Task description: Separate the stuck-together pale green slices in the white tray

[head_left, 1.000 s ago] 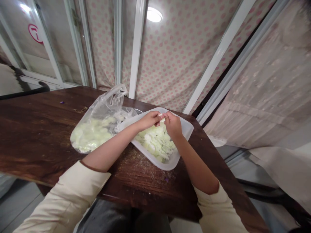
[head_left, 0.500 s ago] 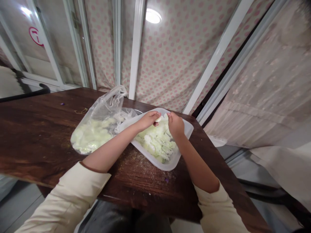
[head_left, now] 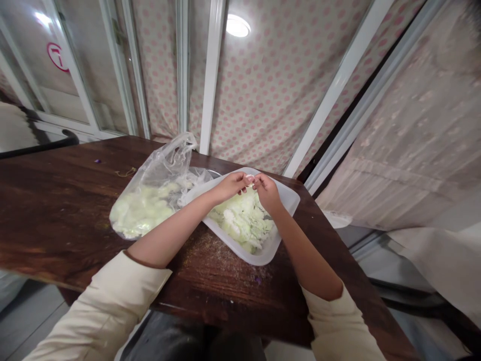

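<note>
Above the far part of a white, translucent plastic tray point(head_left: 258, 258) of pale-green torn leaves point(head_left: 240, 223), our left hand point(head_left: 230, 187) and right hand point(head_left: 267, 193) pinched a small whitish leaf piece point(head_left: 251, 185) between closed fingertips, neither hand clearly nearer. Its long axis (fingers hid most of it) we could not tell. A moment earlier, our fingertips had been apart.

- 1 small cabbage piece point(head_left: 249, 185): whitish, mostly hidden, raised above the tub.
- Torn cabbage leaves point(head_left: 244, 220): pale green and white, loosely heaped inside the tub.
- 1 tub point(head_left: 259, 259): white, translucent plastic, rectangular with rounded corners, open, upright on the table point(head_left: 214, 291).
- 1 plastic bag point(head_left: 161, 163): clear, crumpled, beside the tub, bulging with pale green pieces point(head_left: 141, 210).
</note>
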The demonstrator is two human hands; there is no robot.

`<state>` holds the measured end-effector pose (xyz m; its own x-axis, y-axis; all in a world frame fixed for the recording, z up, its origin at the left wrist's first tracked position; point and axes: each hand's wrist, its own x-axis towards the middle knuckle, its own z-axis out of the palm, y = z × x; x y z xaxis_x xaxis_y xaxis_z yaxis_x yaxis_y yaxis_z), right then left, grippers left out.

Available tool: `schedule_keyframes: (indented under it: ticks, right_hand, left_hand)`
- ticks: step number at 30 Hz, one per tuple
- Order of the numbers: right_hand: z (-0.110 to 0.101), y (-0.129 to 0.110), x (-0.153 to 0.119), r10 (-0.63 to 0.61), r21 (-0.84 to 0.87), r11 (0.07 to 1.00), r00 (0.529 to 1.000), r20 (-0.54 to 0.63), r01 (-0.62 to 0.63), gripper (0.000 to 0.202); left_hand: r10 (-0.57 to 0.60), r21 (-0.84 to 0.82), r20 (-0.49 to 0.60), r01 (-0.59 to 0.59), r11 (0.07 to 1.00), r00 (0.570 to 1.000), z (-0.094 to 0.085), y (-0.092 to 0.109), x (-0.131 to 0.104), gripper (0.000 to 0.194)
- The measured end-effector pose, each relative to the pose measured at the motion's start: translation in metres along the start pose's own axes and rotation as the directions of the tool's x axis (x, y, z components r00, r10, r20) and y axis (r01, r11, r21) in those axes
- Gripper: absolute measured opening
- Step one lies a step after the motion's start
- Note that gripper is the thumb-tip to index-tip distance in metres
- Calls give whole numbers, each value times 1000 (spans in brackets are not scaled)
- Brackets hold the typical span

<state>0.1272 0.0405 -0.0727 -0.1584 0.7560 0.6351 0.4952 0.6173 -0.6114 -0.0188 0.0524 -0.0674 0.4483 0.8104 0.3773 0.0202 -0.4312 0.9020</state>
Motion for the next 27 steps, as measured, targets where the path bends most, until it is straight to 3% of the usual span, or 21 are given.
schedule_keyframes:
  ticks: [3, 7, 11, 17, 23, 27]
  right_hand:
    - [-3, -1, -1, -38, -168, 985, 998, -48, 30, 30]
    - [-3, -7, -3, -127, -425, 901, 990, -58, 90, 28]
    - [-1, -13, -3, -166, -553, 826, 985, -45, 114, 29]
    - [-1, -10, -4, -178, -514, 847, 983, -37, 134, 27]
    - [-1, -12, -5, -52, -395, 919, 994, -97, 9, 27]
    - [-2, -9, -4, -25, -397, 917, 992, -122, -26, 25]
  left_hand:
    - [-5, 49, -11, 6, 999, 1000, 0, 1, -1, 23]
    - [-47, 31, -54, 49, 998, 997, 1, 2, -1, 18]
    - [-77, -12, -81, 76, 997, 994, 4, 6, -2, 15]
    - [-99, -13, -128, 99, 995, 987, 3, 3, 0, 14]
    - [-23, -84, -130, 12, 996, 991, 1, -4, 4, 20]
    - [-49, -79, -129, 38, 996, 990, 0, -3, 3, 21]
